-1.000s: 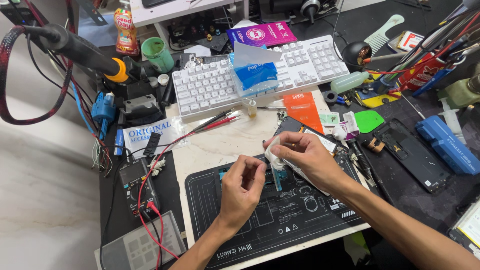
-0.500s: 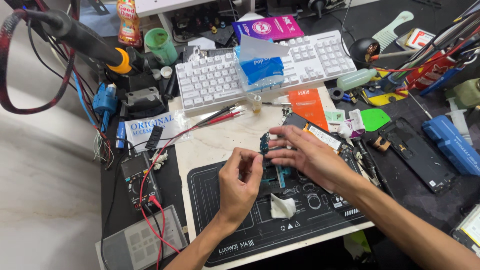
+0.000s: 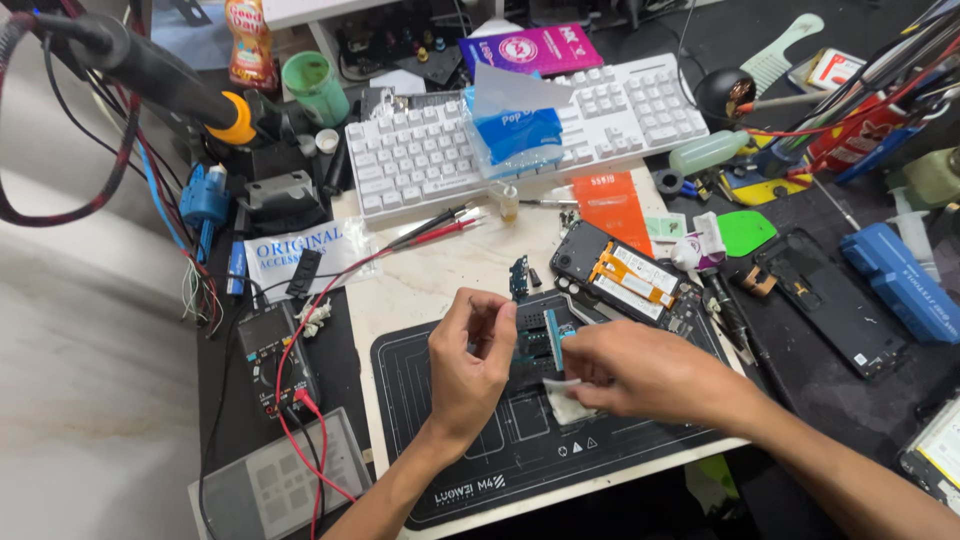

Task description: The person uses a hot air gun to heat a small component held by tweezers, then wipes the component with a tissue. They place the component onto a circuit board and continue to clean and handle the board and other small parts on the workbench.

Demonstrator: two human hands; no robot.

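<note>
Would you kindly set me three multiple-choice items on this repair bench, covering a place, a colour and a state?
1. Where does the tissue pack lie?
A. on the white keyboard
B. on the black work mat
C. on the multimeter

2. What colour is the cup left of the keyboard?
A. red
B. green
C. white

3. How is the opened phone?
A. closed
B. back off, insides showing
C. held in the left hand

Key: 1 A, it rests across the keys; 2 B, green; 3 B, orange ribbon exposed.
</note>
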